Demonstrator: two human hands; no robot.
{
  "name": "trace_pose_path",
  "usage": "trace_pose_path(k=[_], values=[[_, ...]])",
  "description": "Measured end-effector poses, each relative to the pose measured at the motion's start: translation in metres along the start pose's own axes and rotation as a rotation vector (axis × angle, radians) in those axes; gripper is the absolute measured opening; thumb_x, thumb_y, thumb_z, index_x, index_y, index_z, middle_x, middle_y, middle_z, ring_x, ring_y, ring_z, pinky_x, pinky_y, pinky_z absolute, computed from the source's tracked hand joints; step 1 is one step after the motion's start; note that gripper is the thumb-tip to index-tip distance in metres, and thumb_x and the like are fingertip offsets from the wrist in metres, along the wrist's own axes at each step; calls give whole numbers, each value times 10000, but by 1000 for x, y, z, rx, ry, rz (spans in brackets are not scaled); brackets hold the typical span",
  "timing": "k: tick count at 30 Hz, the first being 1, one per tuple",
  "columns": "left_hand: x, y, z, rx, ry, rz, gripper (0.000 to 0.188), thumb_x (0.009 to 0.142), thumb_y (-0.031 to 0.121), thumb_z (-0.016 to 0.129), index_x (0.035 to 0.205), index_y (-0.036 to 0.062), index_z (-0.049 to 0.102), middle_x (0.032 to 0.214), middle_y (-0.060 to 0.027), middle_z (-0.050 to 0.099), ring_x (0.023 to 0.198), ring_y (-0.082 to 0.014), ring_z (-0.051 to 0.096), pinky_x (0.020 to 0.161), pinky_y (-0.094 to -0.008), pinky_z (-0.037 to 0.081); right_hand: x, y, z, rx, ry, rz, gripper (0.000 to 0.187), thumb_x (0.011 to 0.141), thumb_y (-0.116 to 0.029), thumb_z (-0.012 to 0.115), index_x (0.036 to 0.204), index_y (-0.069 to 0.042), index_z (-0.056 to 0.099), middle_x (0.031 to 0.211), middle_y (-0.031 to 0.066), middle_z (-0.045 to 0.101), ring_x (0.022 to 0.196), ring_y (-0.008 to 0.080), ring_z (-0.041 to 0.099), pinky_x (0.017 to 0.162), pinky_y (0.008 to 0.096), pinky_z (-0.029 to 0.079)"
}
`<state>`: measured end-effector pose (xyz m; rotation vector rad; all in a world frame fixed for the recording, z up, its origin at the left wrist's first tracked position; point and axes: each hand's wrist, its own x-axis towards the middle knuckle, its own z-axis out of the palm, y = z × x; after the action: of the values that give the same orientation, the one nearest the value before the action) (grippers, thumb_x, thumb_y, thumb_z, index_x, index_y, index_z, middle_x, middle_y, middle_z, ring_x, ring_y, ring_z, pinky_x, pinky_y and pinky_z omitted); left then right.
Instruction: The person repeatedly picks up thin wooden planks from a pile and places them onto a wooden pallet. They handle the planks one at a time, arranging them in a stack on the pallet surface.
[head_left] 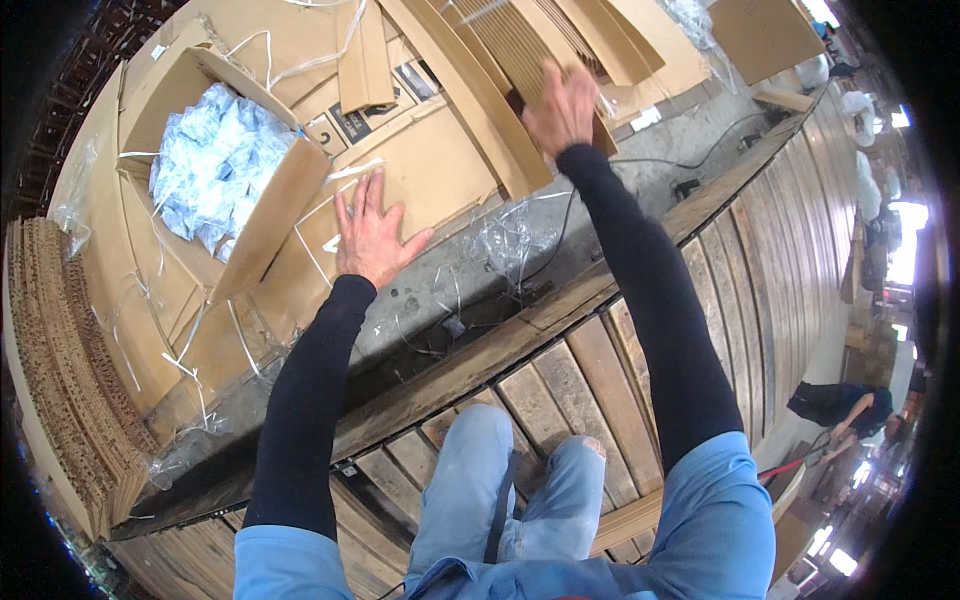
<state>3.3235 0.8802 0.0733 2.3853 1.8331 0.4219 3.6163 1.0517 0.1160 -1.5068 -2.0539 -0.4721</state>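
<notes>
My left hand (370, 237) lies with fingers spread on a flat brown cardboard sheet (438, 190), beside an open carton. My right hand (562, 108) is at the near end of a long open cardboard box (487, 140), over the brown ribbed strips (510, 40) inside it. Its fingers look apart, slightly blurred, and no held thing shows. Part of the box's inside is hidden under that hand. To the left, the open carton (270, 215) holds crumpled clear plastic bags (220, 165).
Stacked corrugated cardboard (75, 370) stands at the far left. White strapping (190, 370) trails over the cardboard. A wooden slatted platform (600, 385) lies under my legs, with a dark cable (690, 163) beyond its edge. Another person (850, 412) is at the far right.
</notes>
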Motion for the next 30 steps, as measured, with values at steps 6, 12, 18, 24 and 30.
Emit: trace_pose_path(k=[6, 12, 18, 24, 30], values=[[-1, 6, -5, 0, -4, -5, 585, 872, 594, 641, 1058, 44, 718, 1597, -233, 293, 1502, -388, 227, 1215, -624, 94, -123, -7, -100, 130, -220, 363, 832, 629, -258, 898, 1334, -89, 488, 1322, 222, 434, 1289, 424, 394, 1076, 578, 334], [1, 4, -1, 40, 0, 6, 567, 880, 587, 630, 1025, 45, 714, 1591, -237, 301, 1493, -388, 239, 1205, -632, 133, -92, -23, -118, -388, -490, 326, 856, 652, -426, 870, 1322, -81, 463, 1388, 226, 428, 1406, 487, 311, 1083, 742, 221], [2, 11, -3, 90, -25, 7, 565, 893, 593, 605, 1025, 57, 723, 1585, -222, 328, 1491, -378, 254, 1210, -620, 129, -21, -9, -98, -425, -683, 373, 972, 694, -543, 853, 1373, 6, 425, 1128, 151, 707, 1081, 287, 680, 1082, 670, 288], [4, 20, 8, 11, 91, 36, 553, 890, 566, 630, 1017, 36, 721, 1592, -218, 324, 1487, -377, 261, 1209, -621, 135, -79, 59, -102, 15, -601, 353, 982, 793, -584, 768, 1437, 46, 377, 1049, 187, 693, 962, 390, 698, 906, 520, 533], [2, 14, 13, 37, 122, 56, 545, 882, 542, 649, 1008, 17, 716, 1582, -212, 336, 1483, -378, 262, 1210, -614, 145, -42, -21, -69, -549, -460, 297, 1028, 713, -521, 799, 1486, 9, 379, 1454, 264, 376, 1418, 446, 287, 1068, 744, 257]])
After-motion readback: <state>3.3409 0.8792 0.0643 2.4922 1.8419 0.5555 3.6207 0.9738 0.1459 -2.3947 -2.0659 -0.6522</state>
